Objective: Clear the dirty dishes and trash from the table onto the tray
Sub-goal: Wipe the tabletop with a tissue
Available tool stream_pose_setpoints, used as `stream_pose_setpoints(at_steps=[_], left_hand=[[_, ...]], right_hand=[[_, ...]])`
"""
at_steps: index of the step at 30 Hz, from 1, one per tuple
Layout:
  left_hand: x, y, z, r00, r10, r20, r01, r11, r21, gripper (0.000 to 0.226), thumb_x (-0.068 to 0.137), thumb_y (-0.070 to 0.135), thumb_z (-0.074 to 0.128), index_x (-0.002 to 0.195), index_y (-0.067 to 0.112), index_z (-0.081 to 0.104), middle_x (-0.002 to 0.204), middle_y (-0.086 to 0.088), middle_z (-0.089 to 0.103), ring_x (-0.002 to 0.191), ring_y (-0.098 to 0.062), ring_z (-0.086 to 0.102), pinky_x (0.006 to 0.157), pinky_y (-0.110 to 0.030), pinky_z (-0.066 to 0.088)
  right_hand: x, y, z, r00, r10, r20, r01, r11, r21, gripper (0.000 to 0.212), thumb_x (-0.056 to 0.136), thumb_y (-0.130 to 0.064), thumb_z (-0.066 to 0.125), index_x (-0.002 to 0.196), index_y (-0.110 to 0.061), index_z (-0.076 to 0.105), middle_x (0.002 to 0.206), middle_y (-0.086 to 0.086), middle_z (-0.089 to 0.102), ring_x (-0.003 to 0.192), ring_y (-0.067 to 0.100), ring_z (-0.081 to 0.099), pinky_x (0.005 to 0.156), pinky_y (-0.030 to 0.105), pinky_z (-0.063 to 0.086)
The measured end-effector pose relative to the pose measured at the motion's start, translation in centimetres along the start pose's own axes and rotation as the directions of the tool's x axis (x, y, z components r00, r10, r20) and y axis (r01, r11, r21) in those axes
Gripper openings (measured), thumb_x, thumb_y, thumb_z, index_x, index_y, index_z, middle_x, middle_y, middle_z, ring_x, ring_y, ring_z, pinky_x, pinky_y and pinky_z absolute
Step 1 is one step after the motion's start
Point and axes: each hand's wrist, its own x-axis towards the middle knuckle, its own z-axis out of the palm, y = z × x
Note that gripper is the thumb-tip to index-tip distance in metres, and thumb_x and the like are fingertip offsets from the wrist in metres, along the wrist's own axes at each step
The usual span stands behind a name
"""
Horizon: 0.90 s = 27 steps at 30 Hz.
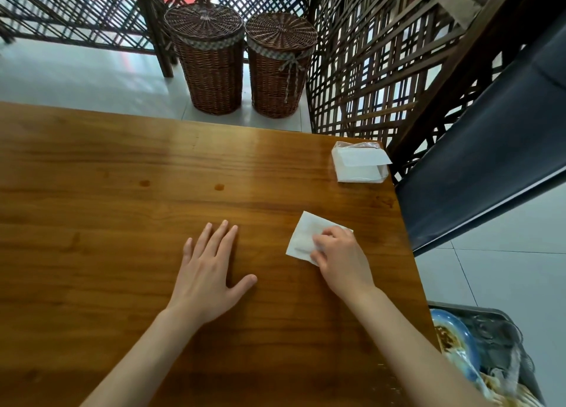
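Two lidded wicker baskets [242,60] stand beyond the tabletop's [122,167] far edge. The left hand [208,275] lies flat, fingers straight. The right hand [340,259] pinches a napkin [301,238] near the right edge. The tray [502,324] beside it holds a dirty plate [459,339].

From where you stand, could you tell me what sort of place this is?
Probably a restaurant dining area: a wooden table with a pack of napkins, lattice partition screens, and a tray holding a dirty plate.

My right hand [340,253] covered the near corner of the napkin [303,238]. My arm hid part of the blue plate [456,336], and the frame's edge cut off the tray [502,321].
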Motion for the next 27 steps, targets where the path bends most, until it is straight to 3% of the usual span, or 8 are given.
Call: stream_pose_setpoints(at_steps=[4,8,12,17,20,24,27], left_hand=[[0.2,-0.5,0.1,0.999,0.024,0.026,-0.024,1.0,0.012,0.092,0.075,0.081,0.024,0.149,0.031,0.0,0.158,0.007,0.002,0.144,-0.016,-0.006,0.114,-0.041,-0.006],[0.8,-0.5,0.2,0.999,0.052,0.016,-0.052,0.999,0.014,0.09,0.076,0.08,0.022,0.149,0.031,0.003,0.157,0.007,0.006,0.144,-0.016,-0.003,0.113,-0.041,-0.007],[0.9,-0.2,0.3,0.997,0.076,0.017,-0.077,0.997,0.031,0.089,0.077,0.08,0.023,0.149,0.03,0.007,0.157,0.007,0.008,0.145,-0.017,-0.002,0.115,-0.043,-0.006],[0.9,-0.2,0.3,0.997,0.078,0.009,-0.078,0.995,0.057,0.09,0.075,0.08,0.016,0.149,0.029,0.01,0.157,0.008,0.009,0.145,-0.017,-0.001,0.116,-0.044,-0.004],[1.0,-0.2,0.3,0.997,0.073,0.008,-0.074,0.995,0.061,0.09,0.075,0.08,0.017,0.149,0.029,0.012,0.157,0.008,0.01,0.145,-0.017,0.0,0.116,-0.045,-0.003],[0.9,-0.2,0.3,0.997,0.081,0.001,-0.081,0.995,0.057,0.089,0.076,0.079,0.025,0.148,0.027,0.022,0.155,0.005,0.019,0.144,-0.019,0.008,0.114,-0.046,-0.001],[1.0,-0.1,0.3,0.997,0.081,-0.002,-0.08,0.995,0.064,0.087,0.076,0.078,0.027,0.146,0.027,0.027,0.153,0.004,0.025,0.143,-0.021,0.014,0.114,-0.047,0.003]], right_hand=[[0.0,-0.3,0.3,0.999,0.031,-0.033,-0.029,0.998,0.061,0.019,0.092,-0.021,0.055,0.097,-0.012,0.071,0.1,-0.001,0.06,0.095,0.01,0.052,0.077,0.015,0.041],[0.4,-0.2,0.3,0.997,0.07,-0.023,-0.067,0.994,0.086,0.017,0.091,-0.02,0.058,0.097,-0.011,0.071,0.1,0.001,0.064,0.094,0.01,0.054,0.08,0.017,0.043],[1.2,0.1,0.5,0.989,0.145,-0.041,-0.141,0.986,0.089,0.014,0.089,-0.02,0.06,0.095,-0.011,0.069,0.095,0.002,0.066,0.086,0.009,0.051,0.07,0.016,0.042],[3.9,0.8,0.5,0.931,0.339,-0.137,-0.31,0.93,0.196,0.025,0.09,-0.015,0.059,0.114,-0.009,0.062,0.105,0.007,0.064,0.099,0.019,0.058,0.075,0.021,0.045],[5.6,0.6,0.8,0.899,0.411,-0.151,-0.372,0.899,0.232,0.024,0.09,-0.017,0.06,0.111,-0.008,0.066,0.107,0.008,0.065,0.098,0.018,0.06,0.071,0.018,0.042],[6.5,-1.0,1.6,0.917,0.371,-0.15,-0.314,0.9,0.302,0.019,0.089,-0.014,0.062,0.104,-0.009,0.07,0.102,0.006,0.07,0.093,0.016,0.063,0.071,0.016,0.042],[6.2,-2.3,2.2,0.968,0.217,-0.122,-0.17,0.934,0.313,0.016,0.087,-0.013,0.063,0.101,-0.01,0.072,0.1,0.005,0.069,0.09,0.014,0.062,0.075,0.019,0.046]])
